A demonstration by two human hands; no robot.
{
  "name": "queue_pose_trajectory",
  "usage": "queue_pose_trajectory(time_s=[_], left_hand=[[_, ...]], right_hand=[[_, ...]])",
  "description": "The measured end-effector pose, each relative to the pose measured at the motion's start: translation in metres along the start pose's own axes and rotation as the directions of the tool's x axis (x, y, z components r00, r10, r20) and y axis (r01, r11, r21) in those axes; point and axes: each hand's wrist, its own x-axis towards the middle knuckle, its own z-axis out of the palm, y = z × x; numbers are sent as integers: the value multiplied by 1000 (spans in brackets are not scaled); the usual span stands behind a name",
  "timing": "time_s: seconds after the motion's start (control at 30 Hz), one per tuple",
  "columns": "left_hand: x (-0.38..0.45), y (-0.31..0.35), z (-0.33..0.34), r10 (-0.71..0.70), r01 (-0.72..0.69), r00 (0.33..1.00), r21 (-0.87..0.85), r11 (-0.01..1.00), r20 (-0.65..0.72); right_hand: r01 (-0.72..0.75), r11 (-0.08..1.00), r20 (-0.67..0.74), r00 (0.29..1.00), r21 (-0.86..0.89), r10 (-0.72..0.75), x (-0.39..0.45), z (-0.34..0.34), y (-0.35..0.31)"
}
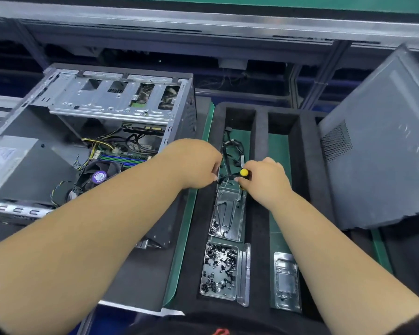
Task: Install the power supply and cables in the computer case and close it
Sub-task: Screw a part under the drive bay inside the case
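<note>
Item 1. Computer case point(102, 131): upper left of the frame, side open, lying on the desk point(179, 250). Power supply point(12, 163) already seated in its left corner; loose yellow and black wiring trails across the motherboard beside the fan point(99, 176).

Item 2. Cable bundle point(232, 153): black, in the left compartment of the dark foam tray point(260, 146), centre frame. Long axis runs up and down the picture along the compartment. It lies directly between the two hands, just above them in frame.

Item 3. Left hand point(198, 165): grip curled with fingertips at the lower end of the bundle; whether they actually pinch a cable cannot be told. This hand is the nearer to the case, which lies to its left.

Item 4. Right hand point(264, 180): grip clamped round a yellow-capped screwdriver point(244, 172), its cap touching the bundle's lower end.

Item 5. Surroundings: clear plastic tray point(228, 213) just below the hands, holding a few screws; screw box point(219, 272) lower still, well stocked; empty clear blister point(287, 281) in the right compartment; grey side panel point(377, 151) leaning at right, off the case.

Judgement: the cable must travel leftward over the tray wall to the case; the screwdriver and tangled loops are the likely snags.
</note>
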Motion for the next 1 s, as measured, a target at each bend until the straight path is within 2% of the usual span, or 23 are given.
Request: queue_pose_trajectory(time_s=[0.2,0.4,0.47,0.53,0.63,0.8,0.87,0.93,1.0], left_hand=[[0,0,-1,-9,9,1000,-47,999,9],[0,-1,-2,-21,20,1000,-107,994,-1],[-1,-2,-3,-32,29,999,-147,989,-17],[-2,-3,-4,-48,37,998,-202,979,-50],[-5,-3,-6,-90,50,988,-294,954,-126],[-18,0,-12,-95,-11,973,-453,891,-210],[-25,2,-17,-105,-47,974,-632,774,-201],[-30,6,-20,-133,-69,978,-847,528,-162],[-33,10,-20,-173,-93,973,-944,317,-154]], right_hand=[[-5,999,-30,1000,40,6,2,2,3],[-40,996,-82,996,81,46,3,-34,6],[-59,990,-113,991,131,74,3,-51,5],[-79,965,-145,982,250,118,3,-68,3],[-88,861,-184,961,501,206,3,-93,-1],[-129,558,-129,907,820,400,2,-129,-11],[-146,419,-67,889,896,453,4,-141,-13],[-171,311,0,876,935,482,6,-152,-15],[-190,253,40,865,949,500,7,-160,-17]])
